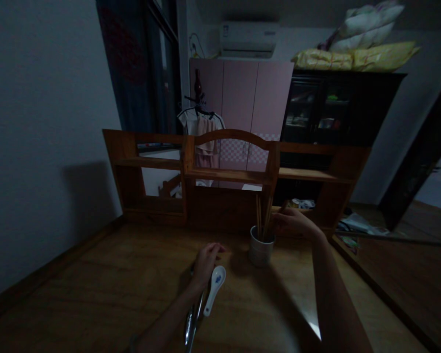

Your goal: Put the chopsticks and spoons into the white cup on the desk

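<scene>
From here, the right grip (pixel 291 221) bends inward beside chopsticks (pixel 267 218), their cup (pixel 261 252) just below it; I can't tell its hold. The left grip (pixel 208 257) curls loosely, contents hidden, near a spoon (pixel 217 280).

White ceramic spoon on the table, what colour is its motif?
Blue on the white ceramic spoon, in the head view.

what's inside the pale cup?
Slim wooden sticks, probably chopsticks, poke above the rim of the cup. The cup wall hides their lower ends and the bottom; the right hand may cover more.
</scene>
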Available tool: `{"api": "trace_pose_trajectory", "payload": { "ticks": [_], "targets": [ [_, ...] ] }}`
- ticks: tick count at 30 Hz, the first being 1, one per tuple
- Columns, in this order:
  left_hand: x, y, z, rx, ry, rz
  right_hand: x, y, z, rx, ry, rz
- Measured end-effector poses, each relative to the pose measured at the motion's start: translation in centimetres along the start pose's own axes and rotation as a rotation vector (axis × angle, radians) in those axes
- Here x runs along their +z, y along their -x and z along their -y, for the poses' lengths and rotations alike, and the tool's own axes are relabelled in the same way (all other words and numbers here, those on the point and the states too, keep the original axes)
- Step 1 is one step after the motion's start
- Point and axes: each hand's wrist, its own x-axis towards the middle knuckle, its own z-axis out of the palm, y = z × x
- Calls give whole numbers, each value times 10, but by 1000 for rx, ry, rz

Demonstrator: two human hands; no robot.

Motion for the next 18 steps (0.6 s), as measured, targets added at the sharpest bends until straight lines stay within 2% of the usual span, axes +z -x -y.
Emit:
{"api": "trace_pose_trajectory", "payload": {
  "ticks": [3,5,7,11,14,16,17,18],
  "targets": [
    [0,-1,0,-4,-8,-3,-1,0,0,-8,6,29],
    [0,-2,0,3,-3,-4,-4,1,0,-31,51,-3],
    [0,-1,-1,16,7,1,-8,2,0,-52,134,-105],
    [1,1,-4,23,-10,6,-19,6,6,-51,222,-414],
    [1,3,-7,88,-109,-10,-24,19,32,-77,238,-736],
    [2,4,-6,145,-198,-24,-22,39,63,-208,171,-905],
    [2,4,-5,166,-242,-34,-20,53,80,-295,56,-885],
    [2,3,-3,179,-284,-44,-16,68,97,-374,-85,-794]
  ]
}}
